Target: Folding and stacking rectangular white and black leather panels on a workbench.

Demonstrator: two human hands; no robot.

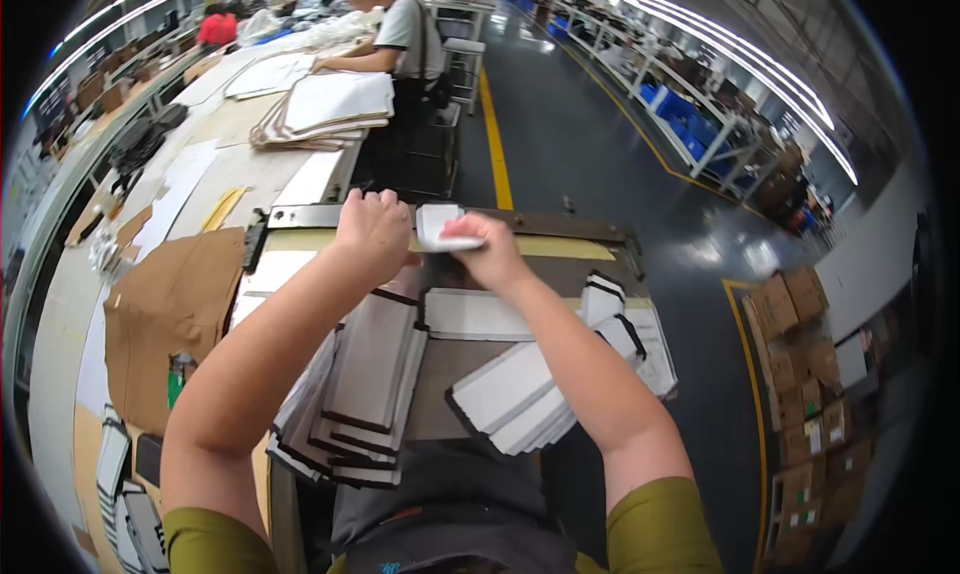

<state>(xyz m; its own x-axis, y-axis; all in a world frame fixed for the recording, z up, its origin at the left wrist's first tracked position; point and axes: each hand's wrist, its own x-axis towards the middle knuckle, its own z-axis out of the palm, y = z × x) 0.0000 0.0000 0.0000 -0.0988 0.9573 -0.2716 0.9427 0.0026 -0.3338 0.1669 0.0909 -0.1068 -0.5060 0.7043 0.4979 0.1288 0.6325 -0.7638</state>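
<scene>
The person wears olive sleeves (215,539) and a dark apron (440,509), close against the grey surface (430,406). On its near left side lies an overlapping pile of white panels (368,366) with black edges; on the near right, a fanned stack of similar panels (505,392) lies slanted, partly under the right forearm (580,364). Just beyond, between the two, a single white panel (476,314) lies crosswise.

Past it, the right hand (490,254) grasps a small white piece (438,219) between its fingers, raised near the far edge. The left hand (375,232) is just beside the piece's left end, its fingers curled; whether they grip anything, I cannot tell. Behind both hands runs a metal bar (310,216), with a yellow strip (560,248) on its near side.

To the left, a brown cardboard sheet (165,294) lies on a long pale worktable (215,179). Farther along it, a co-worker (415,49) in a dark cap reaches toward stacked white sheets (335,104). At right, cardboard boxes (790,309) stand beyond the dark floor (620,204); farther off, blue bins (675,119) sit on a rack.
</scene>
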